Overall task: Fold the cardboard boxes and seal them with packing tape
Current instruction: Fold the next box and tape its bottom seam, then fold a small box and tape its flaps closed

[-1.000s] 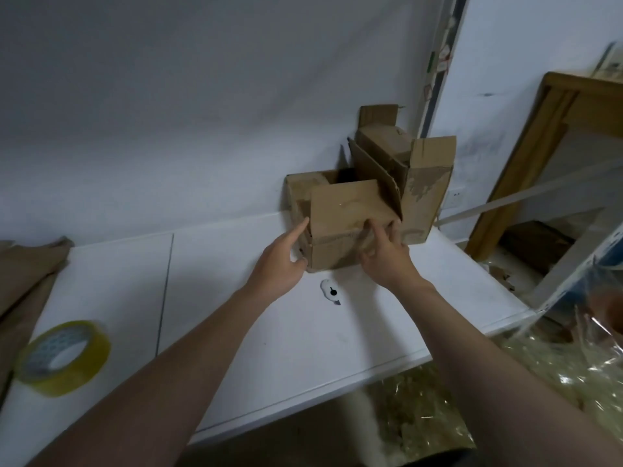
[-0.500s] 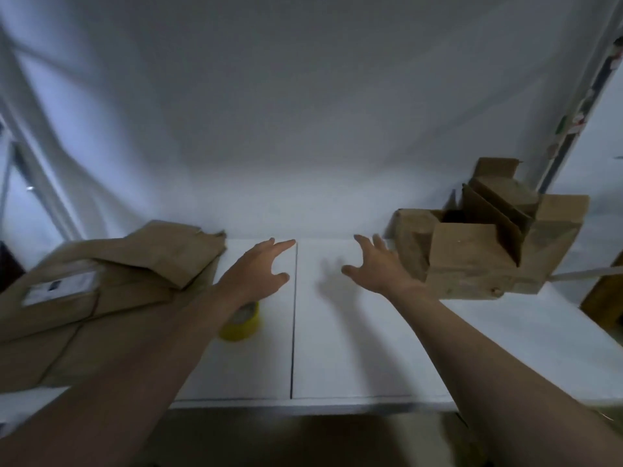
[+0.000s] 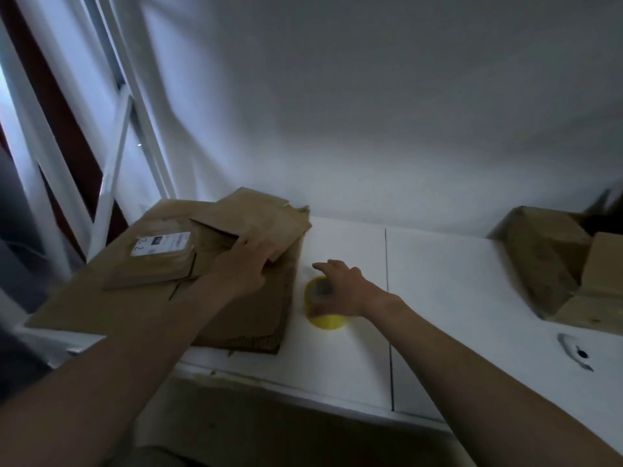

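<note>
Cardboard fills the nine o'clock side of the view: one stack of flattened brown corrugated boxes (image 3: 256,321) on the smooth white tabletop (image 3: 455,298), with three layers that can be told apart. The largest sheet lies at the bottom, its fluted edge showing toward six o'clock. A mid-sized one above it bears one white rectangular paper label (image 3: 161,243). The smallest creased flat box (image 3: 263,214) lies on top, toward twelve o'clock.

The left hand (image 3: 241,264) is on the stack, its fingers curled round the near edge of the smallest creased flat box, gripping it.

Just beside the stack at its three o'clock, one round yellow roll of packing tape (image 3: 325,320) lies flat on the table. The right hand (image 3: 340,288) is over the roll's three o'clock side, fingers apart and loose, forefinger pointing to ten o'clock. Blur hides whether it touches the roll.

One thin dark seam (image 3: 388,298) divides the tabletop into two panels.

Well apart from the tape, at three o'clock, one set-up brown cardboard box (image 3: 542,264) stands dull and scuffed, cut by the frame edge. At four o'clock, one small dark smudged mark (image 3: 578,352) shows on the table.
</note>
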The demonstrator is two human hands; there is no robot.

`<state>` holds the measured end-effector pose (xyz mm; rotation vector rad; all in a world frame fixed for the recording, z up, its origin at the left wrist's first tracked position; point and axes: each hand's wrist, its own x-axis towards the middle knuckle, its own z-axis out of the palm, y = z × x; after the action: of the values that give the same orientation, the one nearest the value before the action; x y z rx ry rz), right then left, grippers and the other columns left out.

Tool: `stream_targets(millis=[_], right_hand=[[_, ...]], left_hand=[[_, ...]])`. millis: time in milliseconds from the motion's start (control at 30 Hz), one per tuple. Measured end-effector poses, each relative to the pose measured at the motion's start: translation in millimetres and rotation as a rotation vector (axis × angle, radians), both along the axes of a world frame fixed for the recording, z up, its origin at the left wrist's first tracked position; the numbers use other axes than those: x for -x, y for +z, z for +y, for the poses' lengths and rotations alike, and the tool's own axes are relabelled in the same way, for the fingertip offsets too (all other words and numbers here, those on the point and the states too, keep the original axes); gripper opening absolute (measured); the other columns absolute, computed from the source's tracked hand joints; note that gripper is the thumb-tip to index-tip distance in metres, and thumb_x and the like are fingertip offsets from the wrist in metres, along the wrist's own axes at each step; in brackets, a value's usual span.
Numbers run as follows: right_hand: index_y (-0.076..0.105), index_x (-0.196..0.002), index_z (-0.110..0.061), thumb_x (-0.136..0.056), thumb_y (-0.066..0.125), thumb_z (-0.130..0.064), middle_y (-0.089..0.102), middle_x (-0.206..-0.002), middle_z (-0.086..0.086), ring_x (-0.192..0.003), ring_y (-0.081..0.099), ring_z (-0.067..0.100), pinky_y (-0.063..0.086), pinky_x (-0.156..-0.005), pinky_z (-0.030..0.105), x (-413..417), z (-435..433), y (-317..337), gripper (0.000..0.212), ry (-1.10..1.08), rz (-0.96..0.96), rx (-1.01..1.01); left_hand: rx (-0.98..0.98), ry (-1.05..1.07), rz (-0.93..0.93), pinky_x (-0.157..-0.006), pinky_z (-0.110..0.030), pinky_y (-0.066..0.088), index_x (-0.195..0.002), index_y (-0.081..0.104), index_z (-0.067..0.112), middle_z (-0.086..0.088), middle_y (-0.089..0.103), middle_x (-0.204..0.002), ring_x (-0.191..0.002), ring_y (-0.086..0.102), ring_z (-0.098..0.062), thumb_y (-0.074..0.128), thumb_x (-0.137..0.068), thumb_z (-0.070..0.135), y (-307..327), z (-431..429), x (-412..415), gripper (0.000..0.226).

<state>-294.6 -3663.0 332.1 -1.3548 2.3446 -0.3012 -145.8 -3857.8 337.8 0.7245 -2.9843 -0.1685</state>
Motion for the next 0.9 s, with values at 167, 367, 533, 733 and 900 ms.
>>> stream_targets(millis=[167, 367, 533, 733, 900], right_hand=[[0.015, -0.158, -0.040, -0.072, 0.083, -0.054, 0.015, -0.165, -0.006, -0.146, 0.017, 0.034, 0.034, -0.110, 0.058, -6.0, -20.3, -22.1, 0.111, 0.045, 0.113, -0.031], [0.012, -0.158, -0.042, -0.073, 0.082, -0.053, 0.016, -0.162, -0.006, -0.145, 0.019, 0.030, 0.040, -0.107, 0.055, 11.8, -31.5, -31.0, 0.111, 0.060, 0.084, -0.032], [0.013, -0.158, -0.041, -0.073, 0.083, -0.052, 0.024, -0.154, -0.003, -0.139, 0.025, 0.029, 0.046, -0.101, 0.050, 22.5, -32.6, -29.7, 0.111, 0.035, 0.086, -0.025], [0.013, -0.157, -0.042, -0.073, 0.083, -0.045, 0.035, -0.142, -0.003, -0.131, 0.033, 0.032, 0.048, -0.095, 0.049, 45.4, 3.5, -19.9, 0.109, -0.086, 0.060, -0.018], [0.011, -0.157, -0.043, -0.071, 0.084, -0.043, 0.037, -0.139, -0.004, -0.131, 0.033, 0.033, 0.046, -0.095, 0.046, 73.2, 77.5, -6.2, 0.113, -0.263, 0.071, -0.009]], left_hand=[[0.150, 0.084, -0.078, -0.116, -0.053, 0.028, -0.154, 0.030, 0.031, -0.007, 0.024, -0.161, -0.147, 0.023, -0.035, 0.067, -0.092, 0.032, 0.8, -36.7, 14.8, 0.073], [0.188, 0.170, 0.046, -0.112, -0.054, 0.031, -0.151, 0.038, 0.028, -0.006, 0.036, -0.156, -0.144, 0.032, -0.034, 0.050, -0.102, 0.021, -12.3, -62.6, 31.5, 0.052], [0.239, 0.259, 0.183, -0.099, -0.044, 0.039, -0.131, 0.057, 0.000, -0.022, 0.057, -0.128, -0.120, 0.052, -0.040, 0.041, -0.107, 0.018, -6.5, -67.3, 40.7, 0.033], [0.221, 0.040, 0.465, -0.052, -0.026, 0.028, -0.077, 0.069, 0.005, -0.007, 0.054, -0.063, -0.056, 0.042, -0.014, 0.068, -0.094, 0.008, -1.0, -58.9, 60.4, 0.017], [0.142, -0.119, 0.452, -0.064, -0.037, 0.055, -0.090, 0.072, 0.005, -0.008, 0.067, -0.080, -0.068, 0.062, -0.022, 0.057, -0.101, 0.016, 21.3, -3.8, 87.4, 0.022]])
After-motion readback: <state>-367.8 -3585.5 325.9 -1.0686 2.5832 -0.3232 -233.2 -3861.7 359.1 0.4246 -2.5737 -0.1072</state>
